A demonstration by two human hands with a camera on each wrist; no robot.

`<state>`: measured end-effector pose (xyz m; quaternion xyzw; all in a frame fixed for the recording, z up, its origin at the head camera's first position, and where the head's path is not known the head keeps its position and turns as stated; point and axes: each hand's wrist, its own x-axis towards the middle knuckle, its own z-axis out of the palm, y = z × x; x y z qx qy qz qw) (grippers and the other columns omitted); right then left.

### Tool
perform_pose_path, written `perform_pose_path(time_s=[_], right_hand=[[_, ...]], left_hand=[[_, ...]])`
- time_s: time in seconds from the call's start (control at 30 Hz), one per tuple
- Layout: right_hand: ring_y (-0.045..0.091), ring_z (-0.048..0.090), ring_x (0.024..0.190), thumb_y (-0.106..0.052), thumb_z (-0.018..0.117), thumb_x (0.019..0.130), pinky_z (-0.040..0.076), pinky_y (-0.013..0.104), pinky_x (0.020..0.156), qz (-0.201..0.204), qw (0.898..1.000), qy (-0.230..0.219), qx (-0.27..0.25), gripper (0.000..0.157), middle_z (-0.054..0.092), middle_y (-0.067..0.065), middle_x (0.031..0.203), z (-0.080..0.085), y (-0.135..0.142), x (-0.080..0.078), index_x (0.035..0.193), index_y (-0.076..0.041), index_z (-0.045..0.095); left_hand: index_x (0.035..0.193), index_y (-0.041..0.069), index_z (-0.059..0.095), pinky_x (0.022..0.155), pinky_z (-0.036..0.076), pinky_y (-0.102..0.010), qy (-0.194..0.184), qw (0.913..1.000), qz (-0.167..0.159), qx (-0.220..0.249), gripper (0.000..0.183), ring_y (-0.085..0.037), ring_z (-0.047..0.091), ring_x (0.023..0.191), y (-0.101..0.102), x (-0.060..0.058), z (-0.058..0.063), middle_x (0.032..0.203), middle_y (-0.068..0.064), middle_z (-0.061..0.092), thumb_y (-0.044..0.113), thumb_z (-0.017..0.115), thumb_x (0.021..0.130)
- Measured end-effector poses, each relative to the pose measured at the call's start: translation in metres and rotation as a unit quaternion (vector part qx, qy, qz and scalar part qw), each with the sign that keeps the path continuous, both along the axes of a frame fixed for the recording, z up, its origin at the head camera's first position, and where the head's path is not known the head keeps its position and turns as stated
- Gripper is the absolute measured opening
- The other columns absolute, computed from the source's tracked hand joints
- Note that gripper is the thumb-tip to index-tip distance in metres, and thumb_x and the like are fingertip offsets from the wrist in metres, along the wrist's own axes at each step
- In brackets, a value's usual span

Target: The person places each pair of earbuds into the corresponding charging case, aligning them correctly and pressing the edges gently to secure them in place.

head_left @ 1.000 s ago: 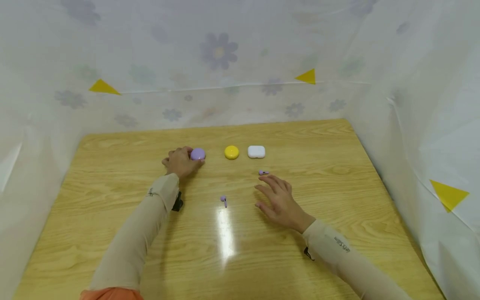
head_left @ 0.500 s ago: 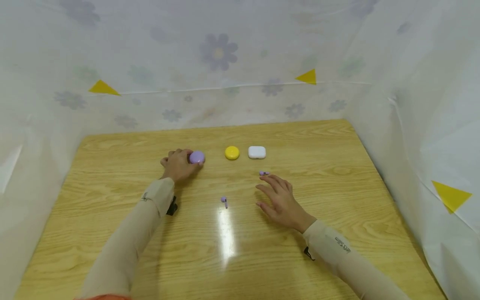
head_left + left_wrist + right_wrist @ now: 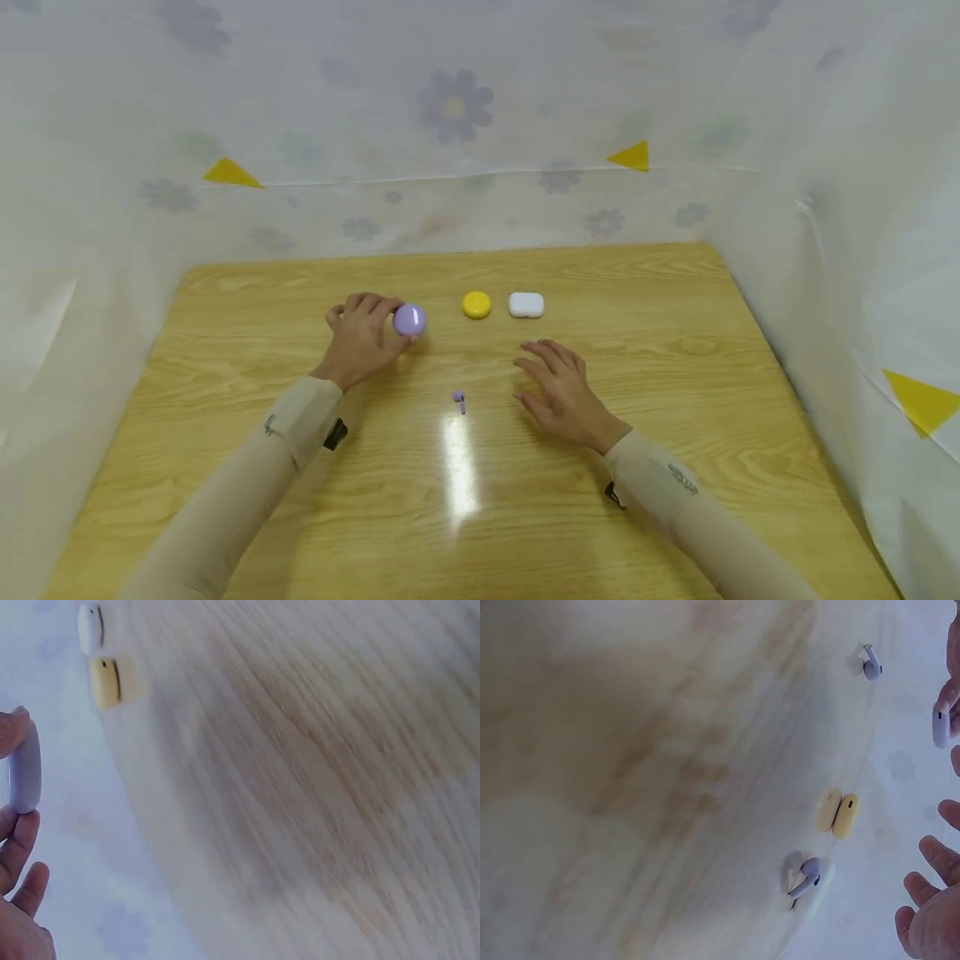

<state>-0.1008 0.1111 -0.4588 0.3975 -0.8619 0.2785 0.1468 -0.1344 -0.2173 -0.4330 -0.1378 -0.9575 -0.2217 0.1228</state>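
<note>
My left hand (image 3: 362, 340) pinches a round purple earbud case (image 3: 409, 320) between thumb and fingers, holding it tilted over the table's left half. In the left wrist view the case (image 3: 25, 769) shows edge-on between the fingertips. My right hand (image 3: 564, 398) hovers at right with fingers spread and loosely bent, holding nothing. One purple earbud (image 3: 460, 402) lies on the table between the hands. A second purple earbud (image 3: 807, 877) appears in the right wrist view; in the head view the right fingertips hide it.
Behind the hands, a round yellow case (image 3: 476, 305) and a white earbud case (image 3: 527, 305) stand side by side on the wood-grain table (image 3: 660, 342). White floral sheeting (image 3: 450, 200) encloses the back and sides, with yellow triangles stuck on it.
My left hand has raised the purple case off the table and tipped it, drawing back slightly. The right hand stays nearly still, its fingertips now covering the far earbud in the head view.
</note>
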Motion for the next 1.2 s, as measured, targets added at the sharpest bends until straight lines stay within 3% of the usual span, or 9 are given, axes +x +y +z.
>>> perform_pose_path(time_s=[0.3,0.6,0.93,1.2], right_hand=[[0.04,0.041,0.128,-0.02,0.071,0.084,0.031,0.061,0.096,0.018,1.0,0.014,-0.006,0.042,0.052,0.021,0.134,0.011,-0.019,-0.016,0.12,-0.002,0.059],[0.037,0.042,0.129,-0.026,0.071,0.084,0.032,0.06,0.098,0.044,0.999,0.025,-0.001,0.043,0.051,0.018,0.136,0.035,-0.045,-0.025,0.119,-0.004,0.06],[0.039,0.042,0.129,-0.029,0.066,0.089,0.032,0.059,0.101,0.08,0.996,0.043,0.005,0.037,0.051,0.019,0.137,0.041,-0.061,-0.029,0.115,-0.003,0.063],[0.04,0.045,0.128,-0.026,0.068,0.087,0.034,0.058,0.1,0.097,0.994,0.04,0.013,0.026,0.054,0.018,0.132,0.042,-0.067,-0.027,0.103,-0.006,0.066]], left_hand=[[0.114,0.009,0.061,0.086,0.026,-0.06,0.108,0.992,-0.06,-0.027,0.057,-0.034,0.048,0.111,0.019,0.031,0.02,0.108,-0.011,0.061,0.033,0.086,0.068],[0.112,0.008,0.063,0.083,0.03,-0.055,0.233,0.9634,-0.097,-0.091,0.06,-0.033,0.053,0.109,0.037,0.054,0.021,0.105,-0.011,0.063,0.036,0.087,0.064],[0.11,0.01,0.063,0.087,0.029,-0.053,0.285,0.9407,-0.104,-0.152,0.055,-0.028,0.056,0.108,0.045,0.062,0.01,0.103,-0.006,0.065,0.042,0.081,0.069],[0.111,0.012,0.063,0.087,0.031,-0.052,0.291,0.9376,-0.106,-0.158,0.053,-0.027,0.056,0.109,0.048,0.062,0.009,0.104,-0.005,0.065,0.044,0.079,0.073]])
